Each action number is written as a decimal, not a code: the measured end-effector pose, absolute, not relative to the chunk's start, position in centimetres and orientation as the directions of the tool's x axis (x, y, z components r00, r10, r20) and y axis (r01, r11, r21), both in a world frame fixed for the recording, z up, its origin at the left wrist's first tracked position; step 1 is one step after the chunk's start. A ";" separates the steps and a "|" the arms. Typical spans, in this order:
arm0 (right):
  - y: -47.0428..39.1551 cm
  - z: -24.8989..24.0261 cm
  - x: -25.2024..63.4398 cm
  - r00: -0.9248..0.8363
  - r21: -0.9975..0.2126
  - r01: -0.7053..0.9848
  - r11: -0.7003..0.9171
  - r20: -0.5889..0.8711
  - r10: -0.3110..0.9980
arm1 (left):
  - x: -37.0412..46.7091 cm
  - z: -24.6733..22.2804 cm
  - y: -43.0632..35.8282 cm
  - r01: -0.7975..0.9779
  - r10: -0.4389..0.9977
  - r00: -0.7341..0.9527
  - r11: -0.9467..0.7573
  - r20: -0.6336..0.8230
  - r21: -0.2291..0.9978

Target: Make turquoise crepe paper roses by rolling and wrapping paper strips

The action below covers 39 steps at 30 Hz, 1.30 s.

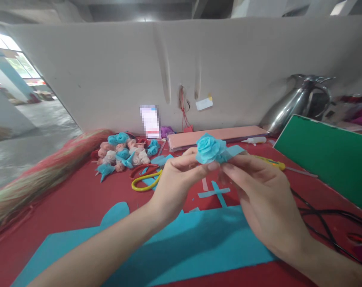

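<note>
A blue crepe paper flower point(210, 148) with layered petals is held up over the table. My left hand point(176, 183) pinches its base from the left, thumb in front. From the right, my right hand point(264, 191) closes thumb and fingers on a blue paper strip point(236, 150) that runs out of the flower's side. Both thumbs nearly meet beneath the petals; the flower's underside is hidden by the fingers. Under my forearms lies a large sheet of blue crepe paper point(193, 247). Small blue paper scraps point(213, 193) lie just beyond it.
Blue, pink and white paper flowers point(124, 153) are heaped at left, near scissors with yellow and red handles point(143, 183). Behind are folded pink paper point(219, 135), a glue bottle point(255, 140) and a steel jug point(294, 103). A green board point(327, 159) and black cables point(324, 223) occupy the right.
</note>
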State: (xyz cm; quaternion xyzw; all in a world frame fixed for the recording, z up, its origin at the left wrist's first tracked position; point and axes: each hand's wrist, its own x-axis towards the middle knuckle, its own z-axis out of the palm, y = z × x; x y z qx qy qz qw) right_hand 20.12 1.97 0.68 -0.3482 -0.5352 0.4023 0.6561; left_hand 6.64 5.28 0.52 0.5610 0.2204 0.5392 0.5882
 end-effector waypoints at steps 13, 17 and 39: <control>2.3 1.7 19.9 -0.143 -0.925 -0.377 0.037 0.098 0.985 | 6.1 0.0 6.7 -0.445 0.809 0.451 -0.162 0.376 0.881; 2.4 1.6 19.9 -0.217 -0.909 -0.416 -0.006 0.093 0.972 | 5.9 0.1 6.6 -0.430 0.785 0.511 -0.119 0.350 0.895; 1.4 1.2 19.1 -0.056 -0.944 -0.179 0.278 0.292 0.955 | 6.1 0.2 6.5 -0.434 0.840 0.431 -0.126 0.328 0.892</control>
